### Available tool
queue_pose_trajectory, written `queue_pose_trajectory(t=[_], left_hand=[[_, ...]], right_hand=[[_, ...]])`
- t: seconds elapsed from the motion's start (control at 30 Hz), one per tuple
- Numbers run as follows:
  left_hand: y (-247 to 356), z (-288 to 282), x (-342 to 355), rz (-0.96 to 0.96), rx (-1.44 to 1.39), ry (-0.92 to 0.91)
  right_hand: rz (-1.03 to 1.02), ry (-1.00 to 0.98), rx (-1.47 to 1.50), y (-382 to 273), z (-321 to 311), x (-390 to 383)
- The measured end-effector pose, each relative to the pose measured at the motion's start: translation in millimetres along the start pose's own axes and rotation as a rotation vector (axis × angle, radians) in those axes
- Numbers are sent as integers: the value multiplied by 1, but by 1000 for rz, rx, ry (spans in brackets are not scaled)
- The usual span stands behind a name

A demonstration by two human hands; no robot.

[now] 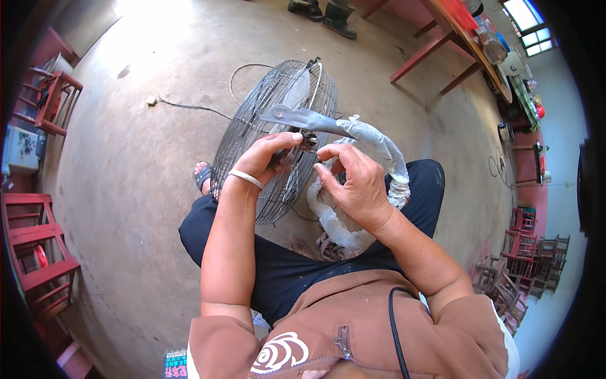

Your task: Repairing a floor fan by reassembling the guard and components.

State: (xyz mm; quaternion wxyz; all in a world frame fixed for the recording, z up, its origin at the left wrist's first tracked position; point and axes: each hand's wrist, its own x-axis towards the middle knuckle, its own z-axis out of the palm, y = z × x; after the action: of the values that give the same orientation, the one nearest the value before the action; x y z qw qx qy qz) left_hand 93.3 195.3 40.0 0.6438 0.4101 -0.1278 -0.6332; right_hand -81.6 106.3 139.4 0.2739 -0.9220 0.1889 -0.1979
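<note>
A caged electric fan [271, 95] stands on the floor between my knees, its wire guard facing left. From it a grey metal bracket [309, 120] runs right to a ring-shaped base [394, 161] wrapped in whitish plastic. My left hand [262, 158], with a white band at the wrist, is closed around a small dark part [308, 140] at the back of the fan, under the bracket. Just right of that part, my right hand [353, 180] is closed in a pinch, thumb and index fingertips close together. Whatever lies between those fingertips is too small to name.
The fan's cord [196, 106] trails left across the floor to a plug [151, 101]. Red wooden chairs [41, 237] line the left side. A wooden table [464, 44] stands far right, with a dark boot [339, 19] beyond the fan. Small stools [524, 252] are stacked at right.
</note>
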Motion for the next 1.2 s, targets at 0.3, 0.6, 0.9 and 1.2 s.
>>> queue_pose_trajectory(t=[0.3, 0.6, 0.9, 1.2], left_hand=[[17, 6, -4, -115, -215, 65], [15, 8, -10, -96, -167, 20], [3, -5, -10, 65, -33, -178], [3, 7, -9, 201, 330, 251]], right_hand=[[-411, -28, -296, -9, 14, 24], [-517, -121, -408, 2, 36, 36], [-99, 60, 115, 3, -23, 17], [673, 182, 1514, 128, -80, -15]])
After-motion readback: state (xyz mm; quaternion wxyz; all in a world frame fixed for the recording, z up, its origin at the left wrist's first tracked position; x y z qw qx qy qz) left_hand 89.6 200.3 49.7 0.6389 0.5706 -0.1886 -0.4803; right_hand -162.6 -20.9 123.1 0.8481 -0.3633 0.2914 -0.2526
